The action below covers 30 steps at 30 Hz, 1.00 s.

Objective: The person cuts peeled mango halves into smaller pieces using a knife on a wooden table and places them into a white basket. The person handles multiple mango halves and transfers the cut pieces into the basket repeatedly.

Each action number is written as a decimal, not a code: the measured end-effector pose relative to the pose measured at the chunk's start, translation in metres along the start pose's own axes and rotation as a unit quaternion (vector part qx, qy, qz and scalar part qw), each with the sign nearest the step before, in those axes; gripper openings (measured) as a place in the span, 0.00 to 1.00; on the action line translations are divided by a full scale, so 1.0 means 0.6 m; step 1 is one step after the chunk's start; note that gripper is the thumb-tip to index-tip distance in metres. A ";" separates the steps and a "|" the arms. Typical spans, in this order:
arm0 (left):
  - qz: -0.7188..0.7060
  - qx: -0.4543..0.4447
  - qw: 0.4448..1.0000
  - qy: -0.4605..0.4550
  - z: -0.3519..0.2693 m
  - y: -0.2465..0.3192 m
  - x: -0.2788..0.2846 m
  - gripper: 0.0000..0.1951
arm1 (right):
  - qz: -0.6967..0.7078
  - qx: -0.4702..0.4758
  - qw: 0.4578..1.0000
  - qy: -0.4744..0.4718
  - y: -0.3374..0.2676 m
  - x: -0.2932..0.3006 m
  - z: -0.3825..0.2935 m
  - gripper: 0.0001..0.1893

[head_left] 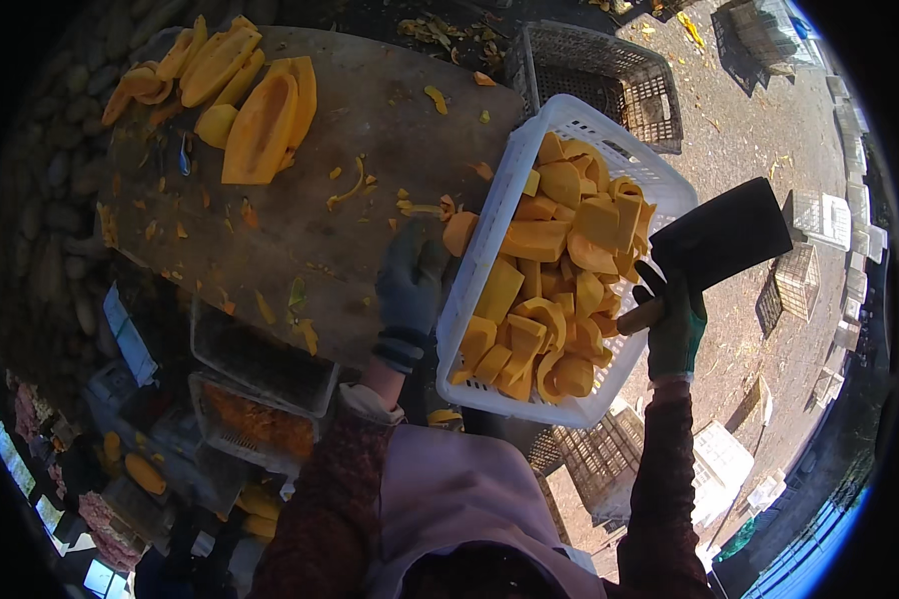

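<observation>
My right hand [667,322], in a glove with some green on it, grips the handle [640,317] of a broad cleaver. Its dark rectangular blade [723,233] points away to the right, beyond the crate's side. A white plastic crate [464,318] stands tilted before me, filled with chunks of peeled orange pumpkin [536,239]. My left hand [410,281], in a grey-blue glove, is over the worktable [330,247] just left of the crate. A single pumpkin piece [461,233] lies at its fingertips, against the crate's rim; whether the fingers grip it is unclear.
Peeled pumpkin halves [262,123] lie at the table's far left, near a small blue-handled tool [185,156]. Peel scraps [359,187] litter the tabletop. Behind stands a dirty plastic crate [607,82]. A bin of orange shreds [255,419] sits below left; more crates [603,457] stand right.
</observation>
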State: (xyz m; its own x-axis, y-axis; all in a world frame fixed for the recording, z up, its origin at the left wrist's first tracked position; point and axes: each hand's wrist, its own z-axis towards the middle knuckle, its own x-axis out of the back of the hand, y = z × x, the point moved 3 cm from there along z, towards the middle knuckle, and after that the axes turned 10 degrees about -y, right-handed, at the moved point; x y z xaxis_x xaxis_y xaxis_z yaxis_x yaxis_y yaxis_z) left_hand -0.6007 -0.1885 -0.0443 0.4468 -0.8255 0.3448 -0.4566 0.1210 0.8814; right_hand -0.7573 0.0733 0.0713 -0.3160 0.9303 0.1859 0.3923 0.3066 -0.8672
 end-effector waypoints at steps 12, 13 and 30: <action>0.339 0.033 0.919 -0.196 0.160 -0.156 -0.149 0.28 | -0.009 -0.188 0.981 0.051 0.169 0.055 -0.143 0.13; 0.325 0.042 0.922 -0.209 0.171 -0.157 -0.162 0.27 | -0.020 -0.204 0.977 0.066 0.170 0.056 -0.145 0.13; -0.546 0.019 0.813 -0.202 0.033 -0.004 -0.021 0.33 | 0.033 -0.153 0.988 -0.018 0.120 0.014 -0.149 0.15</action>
State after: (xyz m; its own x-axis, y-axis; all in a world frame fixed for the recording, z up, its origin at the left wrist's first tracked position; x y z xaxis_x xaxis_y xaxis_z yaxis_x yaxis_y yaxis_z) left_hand -0.6205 -0.1897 -0.0570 0.3160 -0.5447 -0.7768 0.0150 -0.8158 0.5781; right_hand -0.6546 0.1213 0.0517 -0.3092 0.9442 0.1133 0.6531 0.2974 -0.6964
